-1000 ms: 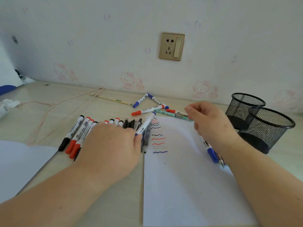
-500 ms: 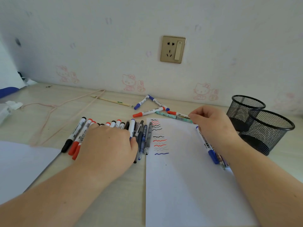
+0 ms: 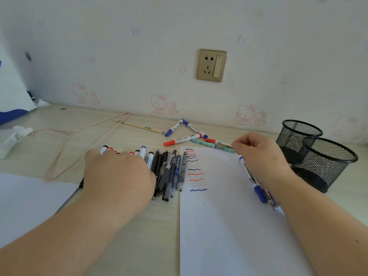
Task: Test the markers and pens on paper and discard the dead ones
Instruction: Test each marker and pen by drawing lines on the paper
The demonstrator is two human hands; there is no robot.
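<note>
So progress check: the test paper point(image 3: 229, 216) has a column of squiggles point(image 3: 196, 170) near its top left corner, black, red and one blue at the bottom, so a fair few pens are tested already imo. Most of the sheet is bare, plenty of room left.

At 9 o'clock of the squiggles, just beside the paper edge, sits the row of markers and pens point(image 3: 167, 172), packed side by side. Left hand point(image 3: 119, 174) rests flat on top of that row, fingers look fairly straight, pressing not gripping afaict. Can't tell tested from untested in there.

At 12 o'clock there's a loose group of markers point(image 3: 185, 134), blue and red caps. Right hand point(image 3: 258, 154) is at 2 o'clock of the paper, fingertips pinching the end of a red-capped marker point(image 3: 218, 142). A blue-capped marker point(image 3: 251, 178) lies under that wrist on the paper's right edge.

At 3 o'clock two mesh cups point(image 3: 326, 156), can't see anything in them, so no sign yet of discarded ones.
</note>
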